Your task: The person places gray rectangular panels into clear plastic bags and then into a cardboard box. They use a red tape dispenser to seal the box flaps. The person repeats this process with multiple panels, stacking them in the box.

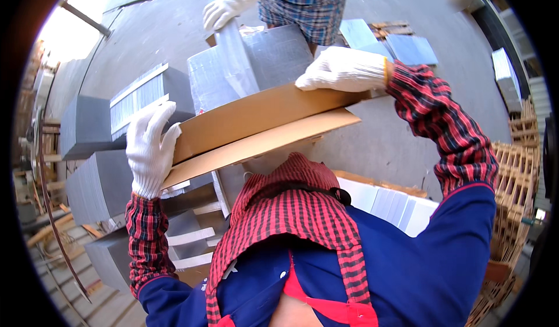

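Note:
Both my hands wear white knit gloves and hold a flat brown cardboard box [256, 123] raised in front of my chest. My left hand [148, 149] grips its left end, fingers wrapped over the edge. My right hand [343, 71] presses down on its upper right edge. Behind the box stands a grey stack wrapped in clear plastic film [250, 65]. Another person's gloved hand [230, 4] pulls at that film from the far side.
Grey wrapped bundles with white strapping [99, 187] are stacked at left. White flat sheets [390, 202] lie at right below the box. Wooden pallets [515, 176] are piled at far right. Grey concrete floor [169, 24] stretches beyond, with blue-grey panels [410, 48] at the back.

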### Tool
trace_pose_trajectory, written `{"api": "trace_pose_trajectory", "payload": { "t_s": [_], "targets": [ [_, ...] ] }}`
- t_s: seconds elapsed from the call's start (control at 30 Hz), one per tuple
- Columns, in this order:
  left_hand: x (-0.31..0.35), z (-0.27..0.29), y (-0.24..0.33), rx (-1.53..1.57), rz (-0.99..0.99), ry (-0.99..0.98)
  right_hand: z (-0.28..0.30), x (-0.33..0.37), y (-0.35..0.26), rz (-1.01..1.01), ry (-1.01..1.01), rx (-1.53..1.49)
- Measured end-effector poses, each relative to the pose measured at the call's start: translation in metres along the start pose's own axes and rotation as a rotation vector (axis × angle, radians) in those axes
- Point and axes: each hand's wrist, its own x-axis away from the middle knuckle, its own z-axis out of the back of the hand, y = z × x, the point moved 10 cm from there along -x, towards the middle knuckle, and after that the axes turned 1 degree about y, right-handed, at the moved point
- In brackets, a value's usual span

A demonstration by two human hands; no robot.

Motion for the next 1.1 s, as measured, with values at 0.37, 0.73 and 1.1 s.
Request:
{"api": "trace_pose_trajectory", "payload": {
  "t_s": [0.37,0.73,1.1],
  "targets": [
    [0.015,-0.071,0.069,0.025,-0.080,-0.747,0.021,0.039,0.004,0.107,0.780,0.334],
    [0.006,-0.105,0.034,0.176,0.357,-0.702,-0.020,0.092,-0.011,-0.105,1.032,0.300],
    [0.000,-0.093,0.041,0.000,0.256,-0.376,-0.016,0.077,-0.011,-0.054,1.073,0.467]
  ]
}}
